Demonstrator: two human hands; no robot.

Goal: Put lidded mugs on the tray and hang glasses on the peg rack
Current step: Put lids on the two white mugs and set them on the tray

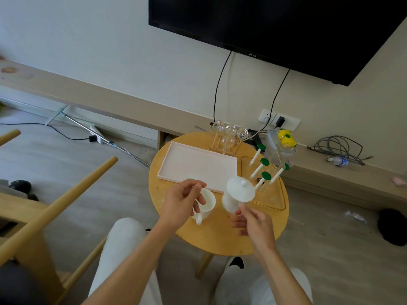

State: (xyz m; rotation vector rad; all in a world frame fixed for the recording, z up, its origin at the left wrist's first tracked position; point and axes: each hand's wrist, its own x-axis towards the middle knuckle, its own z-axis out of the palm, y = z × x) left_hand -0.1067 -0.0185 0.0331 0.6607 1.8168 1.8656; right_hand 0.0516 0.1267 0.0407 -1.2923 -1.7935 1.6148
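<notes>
A white rectangular tray (198, 165) lies bare on the round wooden table (220, 241). In front of it stands an open white mug (208, 204) without a lid; my left hand (181, 202) curls over its rim with thumb and fingers pinched on it. To the right, a white lidded mug (239, 193) sits tilted, and my right hand (253, 224) grips it low at the near side. A peg rack (264, 171) of white pegs with green caps stands further right. Several round clear glasses (230, 134) hang on a wooden stand behind the tray.
The peg rack stands in a clear gold-rimmed tray (279, 205). A clear container with a yellow object (285, 139) is at the back right. A wooden chair (55, 210) is at my left. A black TV (275, 29) and cables hang on the wall.
</notes>
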